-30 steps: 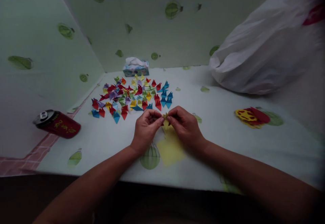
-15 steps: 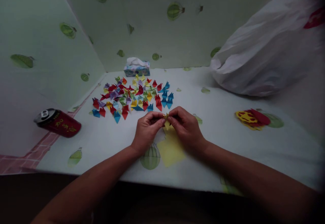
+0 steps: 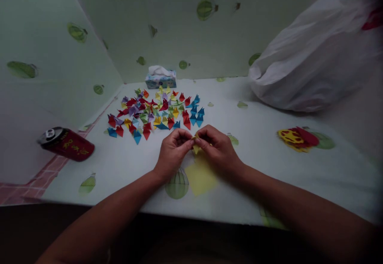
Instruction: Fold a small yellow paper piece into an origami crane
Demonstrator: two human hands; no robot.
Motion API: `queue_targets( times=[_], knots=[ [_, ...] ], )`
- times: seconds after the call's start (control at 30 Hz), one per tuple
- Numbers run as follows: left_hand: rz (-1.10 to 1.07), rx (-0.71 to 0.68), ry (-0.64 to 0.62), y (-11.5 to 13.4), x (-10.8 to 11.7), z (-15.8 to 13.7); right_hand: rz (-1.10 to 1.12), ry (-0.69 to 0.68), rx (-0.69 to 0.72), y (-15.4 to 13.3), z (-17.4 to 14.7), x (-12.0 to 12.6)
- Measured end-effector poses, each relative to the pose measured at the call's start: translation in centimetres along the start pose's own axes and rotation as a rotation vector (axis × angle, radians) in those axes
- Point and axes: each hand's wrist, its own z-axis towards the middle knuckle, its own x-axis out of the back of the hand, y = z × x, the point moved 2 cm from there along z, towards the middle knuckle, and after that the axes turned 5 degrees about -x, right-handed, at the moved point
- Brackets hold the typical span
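Between my two hands is a small yellow origami crane (image 3: 196, 148), pinched at its upper part and mostly covered by fingers. My left hand (image 3: 173, 148) grips it from the left with thumb and forefinger. On the other side my right hand (image 3: 220, 148) closes its thumb and fingers on the same piece. Below them a square of yellow paper (image 3: 201, 178) lies flat on the table, partly hidden by my right hand. Just beyond my hands spreads a cluster of folded paper cranes (image 3: 146, 127) in red, blue, purple, green, orange and yellow.
A red drink can (image 3: 67, 143) stands at the left. Behind the cranes is a tissue box (image 3: 160, 81) against the wall. A large white plastic bag (image 3: 305, 64) fills the back right, with red and yellow cut-out pieces (image 3: 295, 138) in front of it.
My fingers have shifted slightly on the yellow crane, and its top looks more covered now. The whole view has moved a little; the other things lie as before.
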Motion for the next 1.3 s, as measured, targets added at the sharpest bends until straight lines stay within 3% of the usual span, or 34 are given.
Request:
queue_targets(
  times=[0.27,0.47,0.7,0.8,1.03,1.3],
  knots=[
    [0.047,0.082,-0.044,0.3,0.3,-0.1,-0.082,0.017,0.11,-0.6,0.1,0.3],
    [-0.037,0.182,-0.036,-0.4,0.6,0.0,-0.11,0.016,0.206,-0.6,0.1,0.2],
    [-0.157,0.282,-0.037,-0.4,0.5,0.1,-0.102,0.009,0.191,-0.5,0.0,0.2],
    [-0.109,0.235,-0.044,-0.5,0.6,0.1,-0.073,0.003,0.171,-0.5,0.1,0.1],
    [0.243,-0.053,-0.064,0.5,1.1,0.4,-0.052,-0.016,0.152,-0.3,0.0,0.1],
    [0.328,0.008,-0.086,0.9,1.1,0.5,-0.091,-0.011,0.176,-0.5,0.0,0.1]
  ],
)
